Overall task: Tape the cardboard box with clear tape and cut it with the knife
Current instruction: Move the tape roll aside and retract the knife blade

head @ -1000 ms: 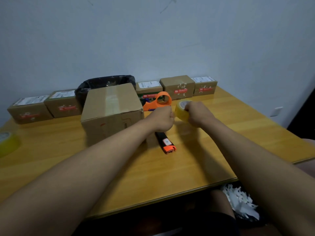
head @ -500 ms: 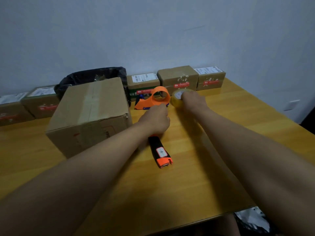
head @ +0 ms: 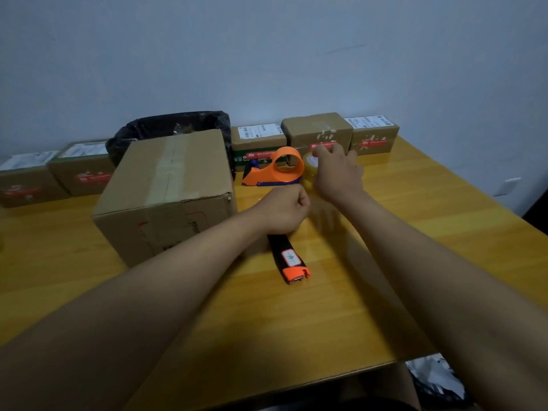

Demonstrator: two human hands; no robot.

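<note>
A large cardboard box (head: pixel 166 185) stands on the left of the wooden table (head: pixel 444 232), with tape running over its top seam. My right hand (head: pixel 336 176) grips a yellowish roll of clear tape (head: pixel 309 170) behind the box's right side. My left hand (head: pixel 284 212) is a closed fist just in front of the roll and seems to pinch the tape's free end; a faint clear strip stretches between the hands. A black and orange knife (head: pixel 290 261) lies on the table, its far end hidden under my left hand.
An orange tape dispenser (head: pixel 277 170) lies just left of the roll. Several small labelled boxes (head: pixel 317 132) line the wall, and a black bin bag (head: pixel 178 126) sits behind the big box. The table's front edge (head: pixel 296 384) is near me, with white plastic (head: pixel 436 378) below it.
My right hand has carried the roll away toward the back of the table while my left fist stayed near the knife, so the hands have moved apart. The camera has moved closer.
</note>
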